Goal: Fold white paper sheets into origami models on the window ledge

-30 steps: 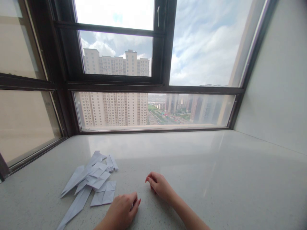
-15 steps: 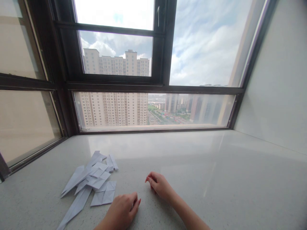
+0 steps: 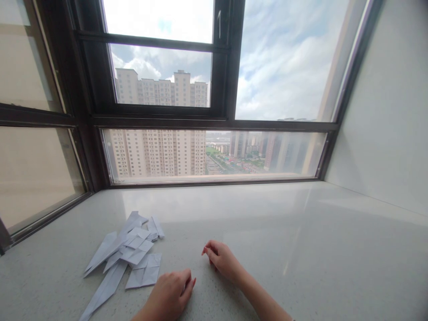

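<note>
Two bare hands rest on the stone sill [image 3: 301, 249]: the left hand [image 3: 169, 296] and right hand [image 3: 222, 258] both loosely curled, gripping nothing. Just left lies a pile of folded paper pieces [image 3: 129, 252], probably light, thin and easily creased; best pinched at a folded edge. Beyond, the window [image 3: 214, 133].

Under my left hand [image 3: 169, 296] and right hand [image 3: 223, 260] I see a pale stone-like sill [image 3: 301, 249], polished and faintly speckled, glossy enough to mirror the sky. Just left of my left hand lies folded paper [image 3: 127, 254], white, matt, sharply creased. Beyond both hands, the window frame [image 3: 214, 122] looks like dark, smooth metal around clear glass.
</note>
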`<action>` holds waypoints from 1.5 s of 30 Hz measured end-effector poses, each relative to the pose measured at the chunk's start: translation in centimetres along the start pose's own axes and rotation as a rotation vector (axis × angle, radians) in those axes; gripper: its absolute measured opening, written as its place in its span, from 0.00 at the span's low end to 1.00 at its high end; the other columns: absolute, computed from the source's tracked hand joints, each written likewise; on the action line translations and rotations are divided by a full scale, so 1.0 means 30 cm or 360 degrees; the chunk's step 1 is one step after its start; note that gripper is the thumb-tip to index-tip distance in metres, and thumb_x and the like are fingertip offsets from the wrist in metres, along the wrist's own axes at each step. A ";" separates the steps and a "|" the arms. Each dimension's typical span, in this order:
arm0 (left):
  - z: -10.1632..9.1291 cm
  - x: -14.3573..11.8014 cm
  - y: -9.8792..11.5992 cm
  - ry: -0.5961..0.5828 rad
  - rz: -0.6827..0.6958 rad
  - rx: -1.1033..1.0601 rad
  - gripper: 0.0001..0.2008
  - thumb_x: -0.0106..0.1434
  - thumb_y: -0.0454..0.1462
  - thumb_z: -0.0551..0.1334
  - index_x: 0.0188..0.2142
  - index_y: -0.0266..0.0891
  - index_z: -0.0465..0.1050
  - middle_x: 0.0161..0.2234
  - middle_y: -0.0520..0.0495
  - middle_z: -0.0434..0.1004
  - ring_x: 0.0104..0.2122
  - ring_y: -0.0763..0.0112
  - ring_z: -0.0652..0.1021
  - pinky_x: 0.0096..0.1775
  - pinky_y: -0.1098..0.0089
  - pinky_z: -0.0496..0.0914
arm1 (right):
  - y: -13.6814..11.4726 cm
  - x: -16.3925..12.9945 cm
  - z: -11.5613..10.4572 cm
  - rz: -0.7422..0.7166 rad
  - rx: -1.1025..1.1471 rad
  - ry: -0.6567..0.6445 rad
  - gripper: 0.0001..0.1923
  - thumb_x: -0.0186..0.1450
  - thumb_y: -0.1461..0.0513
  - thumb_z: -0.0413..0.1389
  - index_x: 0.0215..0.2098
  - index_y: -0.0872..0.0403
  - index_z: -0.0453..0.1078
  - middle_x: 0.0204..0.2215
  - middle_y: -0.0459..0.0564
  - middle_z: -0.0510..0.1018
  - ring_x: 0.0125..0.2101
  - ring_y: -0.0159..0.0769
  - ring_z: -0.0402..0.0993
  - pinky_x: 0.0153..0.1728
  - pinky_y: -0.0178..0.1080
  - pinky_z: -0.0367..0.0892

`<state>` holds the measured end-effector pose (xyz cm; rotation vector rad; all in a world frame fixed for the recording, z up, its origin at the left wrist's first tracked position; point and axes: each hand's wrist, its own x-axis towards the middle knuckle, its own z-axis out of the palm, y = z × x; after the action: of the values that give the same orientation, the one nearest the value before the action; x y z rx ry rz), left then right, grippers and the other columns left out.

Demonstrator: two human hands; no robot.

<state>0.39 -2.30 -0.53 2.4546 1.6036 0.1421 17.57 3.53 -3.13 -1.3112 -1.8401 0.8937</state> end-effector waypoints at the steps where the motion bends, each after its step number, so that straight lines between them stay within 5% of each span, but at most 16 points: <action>1: 0.001 0.001 -0.001 0.0007 0.0003 0.0010 0.15 0.62 0.41 0.43 0.28 0.41 0.65 0.26 0.47 0.75 0.29 0.65 0.75 0.26 0.72 0.59 | 0.000 0.000 0.000 -0.0002 -0.0001 -0.0002 0.08 0.59 0.64 0.46 0.26 0.56 0.66 0.12 0.38 0.60 0.13 0.24 0.56 0.16 0.27 0.51; 45: 0.015 0.002 -0.005 0.0056 0.0047 0.0074 0.15 0.62 0.40 0.42 0.27 0.41 0.63 0.26 0.48 0.75 0.28 0.65 0.75 0.25 0.72 0.58 | -0.006 -0.004 -0.006 -0.0059 -0.0110 0.0029 0.08 0.58 0.64 0.46 0.26 0.56 0.66 0.14 0.39 0.62 0.15 0.25 0.57 0.18 0.29 0.51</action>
<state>0.36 -2.25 -1.01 2.5252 1.6024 0.1549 17.66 3.39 -2.92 -1.3186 -1.8900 0.8029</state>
